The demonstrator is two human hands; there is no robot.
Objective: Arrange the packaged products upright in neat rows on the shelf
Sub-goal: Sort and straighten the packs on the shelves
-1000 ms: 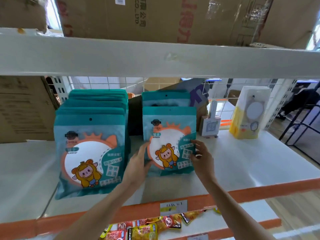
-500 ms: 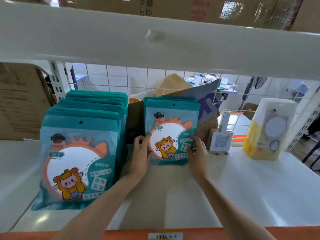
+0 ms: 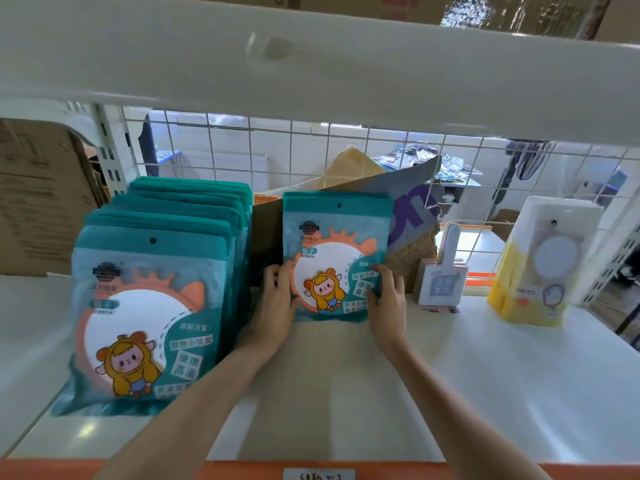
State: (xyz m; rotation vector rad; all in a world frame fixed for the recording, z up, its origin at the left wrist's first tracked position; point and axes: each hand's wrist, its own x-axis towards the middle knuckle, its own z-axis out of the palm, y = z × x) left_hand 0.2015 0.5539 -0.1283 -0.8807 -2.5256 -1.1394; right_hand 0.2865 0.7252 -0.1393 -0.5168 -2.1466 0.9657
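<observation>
A teal mirror packet [image 3: 334,237] with an orange sun and a cartoon figure stands upright at the front of a short row in the middle of the white shelf [image 3: 519,375]. My left hand [image 3: 277,306] grips its lower left edge and my right hand [image 3: 388,303] grips its lower right edge. A longer row of several identical teal packets [image 3: 152,306] stands upright to the left, reaching towards the shelf's front.
A cardboard flap and a grey-purple bag [image 3: 412,216] lean behind the middle row. A small pink packaged mirror [image 3: 441,282] and a yellow-white packet stack [image 3: 543,261] stand to the right. A wire grid [image 3: 242,150] backs the shelf; a cardboard box [image 3: 38,195] sits far left.
Both hands have pushed the middle packet back into the shelf, against the packets behind it. My view has moved closer and lower under the upper shelf beam.
</observation>
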